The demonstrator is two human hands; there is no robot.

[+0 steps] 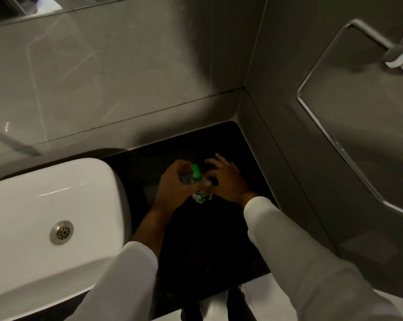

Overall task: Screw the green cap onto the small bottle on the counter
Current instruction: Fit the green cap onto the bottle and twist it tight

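A small bottle with a white and green label stands upright on the black counter. A green pump cap sits on its top, nozzle pointing away from me. My left hand is wrapped around the bottle's upper body from the left. My right hand comes in from the right, thumb and forefinger pinched at the base of the green cap, the other fingers spread. The bottle's neck is hidden by my fingers.
A white basin with a metal drain lies close on the left. Grey tiled walls close the counter at the back and right. A chrome towel ring hangs on the right wall. Floor shows beyond the counter's front edge.
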